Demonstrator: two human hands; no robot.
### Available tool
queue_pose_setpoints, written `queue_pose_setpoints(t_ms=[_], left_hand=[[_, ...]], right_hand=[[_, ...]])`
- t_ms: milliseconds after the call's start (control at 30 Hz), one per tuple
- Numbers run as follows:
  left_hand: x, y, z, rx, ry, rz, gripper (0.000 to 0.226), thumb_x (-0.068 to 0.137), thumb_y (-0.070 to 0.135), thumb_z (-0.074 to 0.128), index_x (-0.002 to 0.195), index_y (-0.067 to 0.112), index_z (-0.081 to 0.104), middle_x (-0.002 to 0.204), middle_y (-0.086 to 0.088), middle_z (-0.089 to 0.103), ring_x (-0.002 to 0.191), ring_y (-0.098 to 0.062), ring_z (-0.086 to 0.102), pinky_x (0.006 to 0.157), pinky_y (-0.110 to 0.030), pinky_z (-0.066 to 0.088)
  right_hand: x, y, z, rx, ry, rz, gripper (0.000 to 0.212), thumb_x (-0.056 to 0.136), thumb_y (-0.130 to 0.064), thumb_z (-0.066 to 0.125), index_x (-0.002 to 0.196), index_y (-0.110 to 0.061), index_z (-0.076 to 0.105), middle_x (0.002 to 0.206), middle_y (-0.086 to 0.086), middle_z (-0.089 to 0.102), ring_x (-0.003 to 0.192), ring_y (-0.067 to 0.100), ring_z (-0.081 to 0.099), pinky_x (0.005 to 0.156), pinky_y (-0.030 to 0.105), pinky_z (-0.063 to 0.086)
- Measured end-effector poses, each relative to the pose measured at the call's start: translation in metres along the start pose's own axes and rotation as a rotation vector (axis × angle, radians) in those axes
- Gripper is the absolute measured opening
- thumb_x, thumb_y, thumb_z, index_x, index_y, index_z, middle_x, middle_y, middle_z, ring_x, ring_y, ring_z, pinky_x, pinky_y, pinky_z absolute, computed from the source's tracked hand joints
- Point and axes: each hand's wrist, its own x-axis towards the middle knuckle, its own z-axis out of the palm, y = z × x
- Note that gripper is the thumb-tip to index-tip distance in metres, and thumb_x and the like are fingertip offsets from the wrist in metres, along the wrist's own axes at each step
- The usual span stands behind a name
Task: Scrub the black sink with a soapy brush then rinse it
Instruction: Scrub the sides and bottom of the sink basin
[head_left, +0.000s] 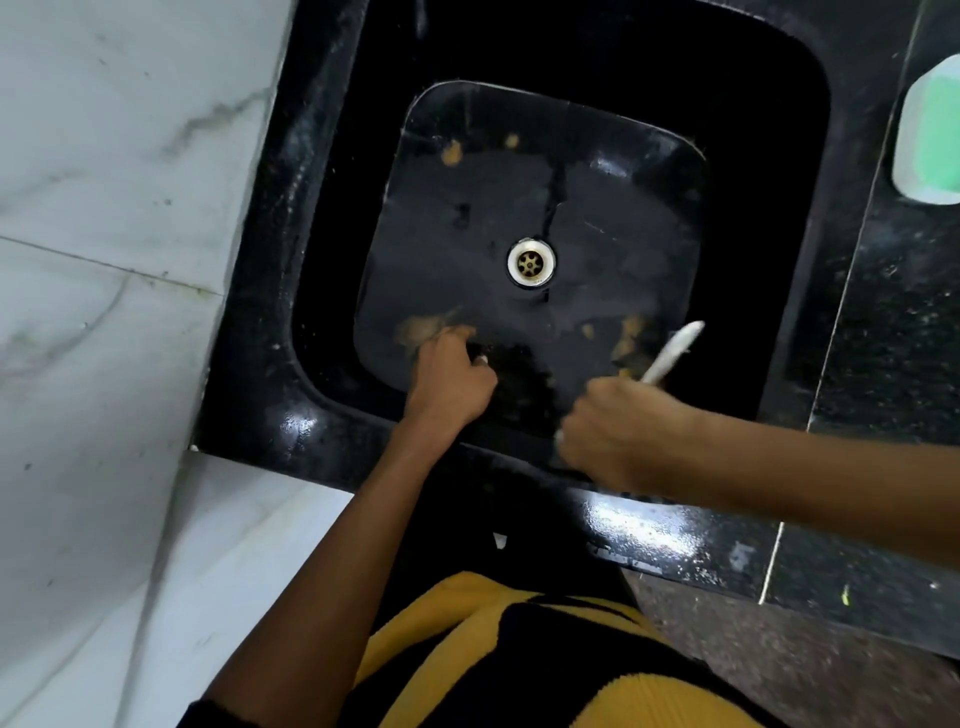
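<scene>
A: Where does the brush sit relative to the sink (332, 322)?

B: The right hand (610, 431) has its fingers wrapped around the white brush handle (672, 351), so that grip is closed on it. The handle's long axis runs diagonally, from the fist over the near rim up and to the right; only the white stem shows, and which end carries the bristles cannot be told.

A: And the dirt?

B: Brown smears (628, 332) lie on the basin floor just under and beside the handle's far end. A second smear (421, 330) is at the near-left corner, where the left hand (452, 382) rests with fingers curled; whether it holds anything cannot be told. More spots (453, 151) sit at the far edge, beyond the drain (531, 261).

A: So which hand is nearer the work?

B: The right, judging by the layout: the near-right smears are closest to the brush, and the far spots would need a reach across the drain. A green soap bottle (932, 135) stands on the bench to the right
</scene>
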Motion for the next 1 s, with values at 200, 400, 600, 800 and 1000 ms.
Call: queue_pose_setpoints(t_ms=[200, 400, 600, 800, 1000], left_hand=[[-0.026, -0.025, -0.049, 0.200, 0.257, 0.005, 0.033, 0.075, 0.022, 0.052, 0.097, 0.009, 0.073, 0.095, -0.015, 0.069, 0.087, -0.035, 0.065, 0.072, -0.038, 0.055], [-0.053, -0.056, -0.072, 0.284, 0.422, 0.145, 0.038, 0.077, -0.003, 0.058, 0.114, 0.004, 0.066, 0.114, -0.012, 0.060, 0.107, -0.026, 0.049, 0.089, -0.030, 0.042], [-0.064, -0.072, -0.077, 0.265, 0.540, 0.184, 0.033, 0.078, -0.003, 0.065, 0.110, 0.002, 0.066, 0.112, -0.010, 0.061, 0.106, -0.027, 0.050, 0.091, -0.030, 0.041], [-0.061, -0.073, -0.080, 0.322, 0.564, 0.172, 0.019, 0.075, -0.002, 0.065, 0.093, -0.001, 0.069, 0.102, -0.014, 0.060, 0.097, -0.033, 0.051, 0.081, -0.037, 0.043], [-0.052, -0.072, -0.083, 0.377, 0.504, 0.201, 0.030, 0.073, 0.002, 0.057, 0.099, -0.003, 0.071, 0.107, -0.014, 0.064, 0.101, -0.033, 0.052, 0.079, -0.041, 0.049]], right_hand=[[0.092, 0.000, -0.029, 0.211, 0.323, 0.117, 0.028, 0.096, -0.018, 0.039, 0.110, -0.016, 0.063, 0.098, 0.009, 0.067, 0.087, 0.030, 0.066, 0.064, 0.034, 0.037], [0.067, -0.004, 0.000, 0.364, 0.158, 0.140, 0.028, 0.095, -0.016, 0.037, 0.117, -0.015, 0.054, 0.110, 0.008, 0.063, 0.098, 0.030, 0.063, 0.075, 0.036, 0.043], [0.080, -0.004, -0.018, 0.319, 0.275, 0.061, 0.035, 0.092, -0.014, 0.038, 0.126, -0.019, 0.046, 0.101, 0.006, 0.067, 0.092, 0.029, 0.065, 0.065, 0.034, 0.036], [0.156, 0.019, -0.087, 0.311, 0.389, 0.211, 0.025, 0.092, -0.028, 0.046, 0.104, -0.019, 0.065, 0.105, 0.007, 0.067, 0.093, 0.028, 0.065, 0.065, 0.031, 0.037], [0.173, 0.060, -0.115, 0.232, 0.423, 0.437, 0.015, 0.087, -0.023, 0.050, 0.092, -0.020, 0.064, 0.101, 0.007, 0.067, 0.085, 0.027, 0.063, 0.062, 0.032, 0.035]])
